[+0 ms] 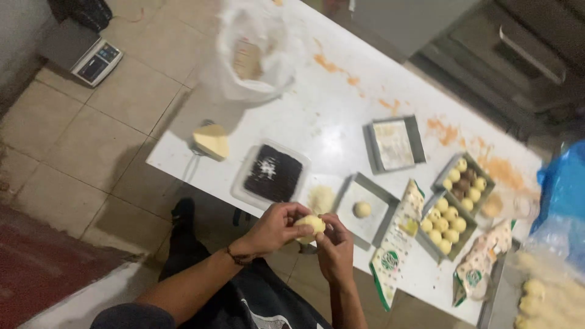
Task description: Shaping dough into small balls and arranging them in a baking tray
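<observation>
**Head view: both hands cupped around a pale dough ball at the table's near edge**

The head view looks down on a white table, the landmark for everything here. Just off its near edge, over the person's lap, the left hand and the right hand meet around a pale dough ball. The ball sits between the two hands: the left hand's fingers curl over it from one side, the right hand's thumb and fingertips press against it from the other. Both hands are closed on it, and only its top shows between them.

On the table right beside the hands lies a clear tub of dark filling, with a small heap of pale crumbs next to it. A metal tray at the table's near edge holds one finished ball. Further along the table stand an empty-looking grey tray and two trays packed with round yellow balls, with printed packets lying between and beside them. At the table's far end sits a white plastic bag; a yellow wedge rests at its corner. A digital scale lies on the floor, well apart from the table.
</observation>
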